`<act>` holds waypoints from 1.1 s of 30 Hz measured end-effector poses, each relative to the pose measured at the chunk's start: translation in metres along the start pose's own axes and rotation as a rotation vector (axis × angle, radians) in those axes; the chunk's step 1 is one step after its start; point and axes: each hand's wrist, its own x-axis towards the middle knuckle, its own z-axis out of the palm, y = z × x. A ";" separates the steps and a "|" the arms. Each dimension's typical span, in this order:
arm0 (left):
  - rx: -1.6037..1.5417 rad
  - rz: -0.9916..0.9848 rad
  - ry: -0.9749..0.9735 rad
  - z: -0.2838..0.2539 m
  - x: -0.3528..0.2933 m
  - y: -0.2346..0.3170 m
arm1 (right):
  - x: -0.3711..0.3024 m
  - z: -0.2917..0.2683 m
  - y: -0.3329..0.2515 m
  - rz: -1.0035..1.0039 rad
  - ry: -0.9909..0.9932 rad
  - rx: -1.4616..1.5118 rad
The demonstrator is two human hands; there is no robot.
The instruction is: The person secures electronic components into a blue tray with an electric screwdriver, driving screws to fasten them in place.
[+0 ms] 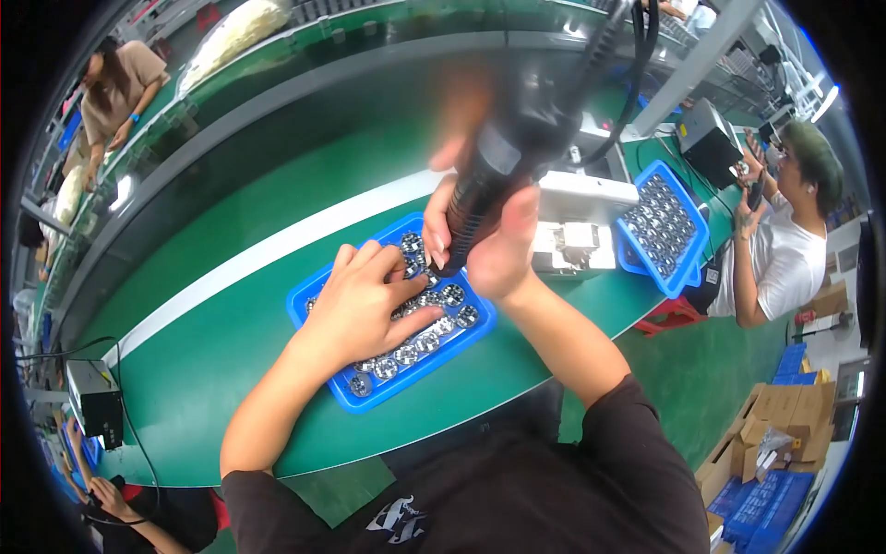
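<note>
A blue tray (pixel 353 399) on the green bench in front of me holds many round, silver-and-black metal parts (pixel 426 342). My left hand (pixel 363 300) lies over the tray, its fingers spread across the parts and its thumb stretched to the right. Above the tray's right side, my right hand (pixel 498 249) is wrapped round a black electric screwdriver (pixel 508 148). The tool tilts, its lower end pointing down at the parts near my left fingertips. Its tip, and whatever lies under my left palm, are hidden.
Right of the tray stands a pale metal device (pixel 577 245). Beyond it is a second blue tray (pixel 666 280) of similar parts, near a co-worker (pixel 784 222) in white. A black cable (pixel 637 83) runs up from the screwdriver. A curved white strip (pixel 231 263) lines the bench's far side.
</note>
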 end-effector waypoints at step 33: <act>0.023 0.005 0.015 0.002 0.003 -0.003 | -0.022 0.002 0.036 0.160 -0.001 0.046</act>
